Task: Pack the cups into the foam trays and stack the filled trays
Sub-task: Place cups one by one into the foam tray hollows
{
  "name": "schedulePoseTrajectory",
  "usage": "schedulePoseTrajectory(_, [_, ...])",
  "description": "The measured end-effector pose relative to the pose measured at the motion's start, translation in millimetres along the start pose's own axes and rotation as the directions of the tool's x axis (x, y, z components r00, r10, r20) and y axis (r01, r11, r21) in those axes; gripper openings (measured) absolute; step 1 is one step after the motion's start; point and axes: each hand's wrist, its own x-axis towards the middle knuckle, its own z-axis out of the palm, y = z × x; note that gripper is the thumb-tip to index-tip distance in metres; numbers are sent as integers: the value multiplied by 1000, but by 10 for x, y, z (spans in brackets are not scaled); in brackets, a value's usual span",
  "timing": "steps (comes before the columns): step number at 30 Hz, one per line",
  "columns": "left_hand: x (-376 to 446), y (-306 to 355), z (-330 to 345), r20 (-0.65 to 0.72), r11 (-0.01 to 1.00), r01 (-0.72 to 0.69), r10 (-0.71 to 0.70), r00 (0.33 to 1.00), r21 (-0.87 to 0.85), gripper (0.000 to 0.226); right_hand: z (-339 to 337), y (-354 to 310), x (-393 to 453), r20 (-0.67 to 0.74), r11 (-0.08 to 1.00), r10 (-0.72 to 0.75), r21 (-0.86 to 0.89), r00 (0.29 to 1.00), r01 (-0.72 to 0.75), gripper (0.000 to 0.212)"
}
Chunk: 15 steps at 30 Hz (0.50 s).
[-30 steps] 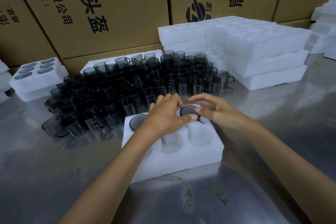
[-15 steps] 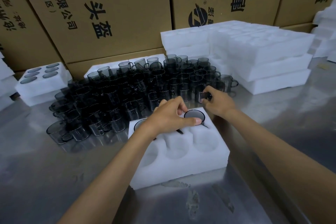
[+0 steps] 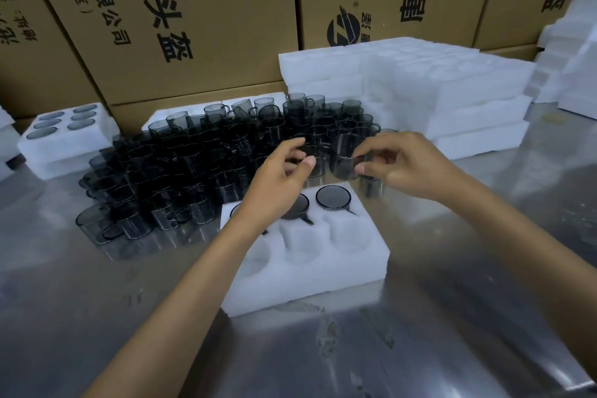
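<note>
I see the foam tray point(image 3: 310, 271) lying flat on the steel worktop point(image 3: 97, 317), and I take it as my landmark. Its far row holds three smoky glass cups: the rightmost seated cup point(image 3: 333, 197) shows its full dark rim, the middle seated cup point(image 3: 298, 207) is half hidden by the left wrist, and only a sliver of the left seated cup point(image 3: 235, 211) shows. The three near pockets of the tray hold nothing.

My right hand point(image 3: 410, 168) hovers above and just beyond the tray's far right corner, its thumb and fingers pinching a grey glass cup point(image 3: 345, 157) that is off the worktop and tilted. My left hand point(image 3: 277, 178) hangs over the tray's far edge with its fingers curled and thumb extended toward that cup; I cannot tell whether it grips anything, since the glass behind it is dark and blurred.

Beyond the tray and to its left spreads the crowd of loose cups point(image 3: 193, 165), packed close together on the worktop. Farther left of the tray sits a filled tray point(image 3: 64, 139) resting on another foam piece. Beyond the tray to its right stands a stack of empty trays point(image 3: 452, 100). Brown cartons point(image 3: 193, 26) with black print wall off the back.
</note>
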Motion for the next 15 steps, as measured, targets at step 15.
schedulePoseTrajectory(15, [-339, 218, -25, 302, 999, 26, -10, 953, -48, 21, -118, -385, -375, 546, 992, -49, 126, 836, -24, 4])
